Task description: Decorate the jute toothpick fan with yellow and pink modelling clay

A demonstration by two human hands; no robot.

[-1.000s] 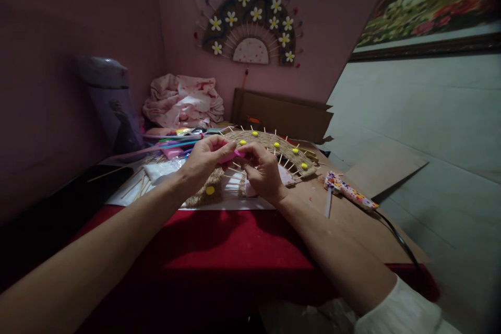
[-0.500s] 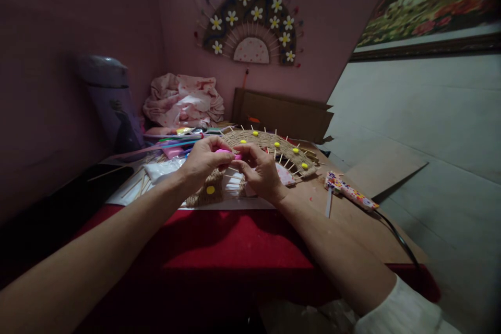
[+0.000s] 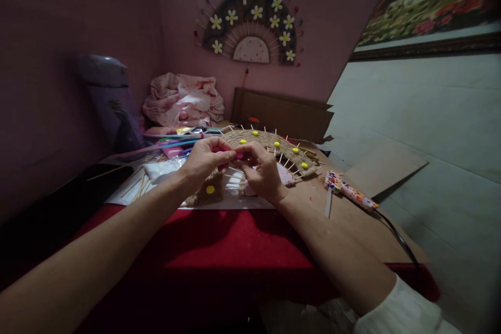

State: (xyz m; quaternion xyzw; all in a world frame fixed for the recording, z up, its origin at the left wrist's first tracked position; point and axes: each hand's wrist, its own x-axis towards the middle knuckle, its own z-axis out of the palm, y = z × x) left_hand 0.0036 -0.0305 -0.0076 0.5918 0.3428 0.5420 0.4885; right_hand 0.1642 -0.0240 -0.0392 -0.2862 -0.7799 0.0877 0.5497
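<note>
Pinching away at a small pink lump (image 3: 240,156), the left hand (image 3: 203,160) and right hand (image 3: 261,171) meet, fingertips closed on it from both sides, much of it hidden between them! Below and beyond the fingers lies the twine fan (image 3: 266,139), dotted with yellow spots (image 3: 295,151). Right of the fingers, a flowery corded tool (image 3: 354,195); left, crumpled plastic (image 3: 162,169).

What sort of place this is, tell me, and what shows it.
Probably a home craft corner: a twine arch with yellow dots, what looks like a glue gun, and a flowered arch on the pink wall.
</note>
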